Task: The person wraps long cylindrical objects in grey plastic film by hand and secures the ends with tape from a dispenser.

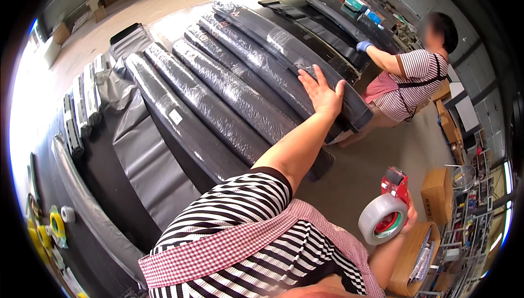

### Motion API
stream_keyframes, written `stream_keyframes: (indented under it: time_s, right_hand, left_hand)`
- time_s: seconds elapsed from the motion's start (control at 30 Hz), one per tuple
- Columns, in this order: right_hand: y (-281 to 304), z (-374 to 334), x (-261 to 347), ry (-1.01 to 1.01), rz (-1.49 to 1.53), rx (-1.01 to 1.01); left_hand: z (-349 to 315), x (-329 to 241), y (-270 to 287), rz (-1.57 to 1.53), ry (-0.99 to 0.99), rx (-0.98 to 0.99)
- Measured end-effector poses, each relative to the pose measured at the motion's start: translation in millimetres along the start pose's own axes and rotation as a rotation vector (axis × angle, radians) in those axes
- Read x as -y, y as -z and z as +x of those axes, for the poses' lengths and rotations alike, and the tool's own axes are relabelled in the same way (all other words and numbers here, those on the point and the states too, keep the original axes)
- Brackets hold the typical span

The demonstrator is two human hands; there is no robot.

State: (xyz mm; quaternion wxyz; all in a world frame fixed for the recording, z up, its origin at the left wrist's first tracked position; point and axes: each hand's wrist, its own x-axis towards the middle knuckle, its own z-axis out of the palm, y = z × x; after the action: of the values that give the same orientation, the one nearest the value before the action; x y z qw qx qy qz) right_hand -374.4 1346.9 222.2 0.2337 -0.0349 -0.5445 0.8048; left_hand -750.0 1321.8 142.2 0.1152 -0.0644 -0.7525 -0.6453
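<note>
My left hand (323, 95) reaches out over the near end of a dark roll wrapped in clear film (284, 41). Its fingers are spread, and nothing is in them; whether the palm presses on the film, I cannot tell. Low on the right, my right hand (410, 216) grips a red tape dispenser (396, 180) loaded with a wide roll of clear tape (376, 224). The dispenser is held up beside my body, away from the rolls. Several more film-wrapped dark rolls (213, 93) lie side by side to the left of my left hand, one bearing a small white label (175, 116).
A co-worker in a striped shirt (417, 74) stands at the table's right, a blue-gloved hand (364, 45) on dark material. Loose grey sheeting (147, 156) and yellow tape rolls (57, 224) lie left. Cardboard boxes (436, 191) and a crowded shelf (475, 216) stand right.
</note>
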Motion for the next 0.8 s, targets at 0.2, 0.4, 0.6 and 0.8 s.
stream_keyframes:
  time_s: [0.2,0.4,0.6,0.8]
  right_hand:
    - [24,-10,-27,-0.126,0.251,-0.115]
    - [45,-21,-60,-0.164,0.359,-0.154]
    - [0,-32,-92,-0.34,0.49,0.27]
    - [-79,-33,-134,-0.306,0.253,0.265]
  left_hand:
    - [-91,-10,15,0.221,-0.266,0.253]
    - [-214,5,106,-0.029,-0.448,1.134]
    - [-259,7,252,-0.741,0.615,1.076]
    - [-282,-22,349,-0.779,0.525,0.907]
